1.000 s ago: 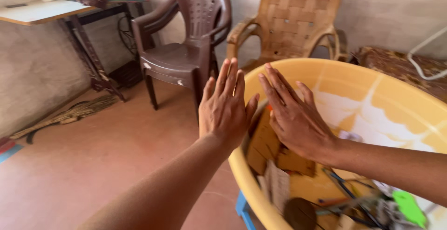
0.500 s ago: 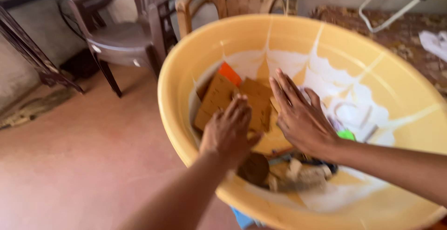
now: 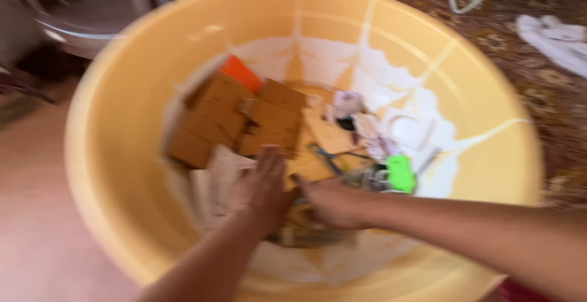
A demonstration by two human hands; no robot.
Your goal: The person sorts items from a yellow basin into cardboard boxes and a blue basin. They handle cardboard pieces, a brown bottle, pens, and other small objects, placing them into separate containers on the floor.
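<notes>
While both hands dig in the yellow tub [image 3: 122, 173], left hand [image 3: 264, 186] lies flat on paper scraps [image 3: 214, 186]. Right hand [image 3: 333, 203] is curled amid clutter; grip unclear through blur. Cardboard pieces [image 3: 238, 118] are heaped at the far-left wall.

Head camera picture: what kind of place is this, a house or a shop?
Probably a room in a home. A big round yellow plastic tub of cardboard pieces and odds and ends sits beside a brown patterned bed cover, with a plastic chair seat on the reddish floor.

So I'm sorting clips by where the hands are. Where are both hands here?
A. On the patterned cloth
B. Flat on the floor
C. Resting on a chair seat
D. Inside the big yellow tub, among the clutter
D: the left hand and right hand both reach down into the yellow tub, by the cardboard pieces.
</notes>
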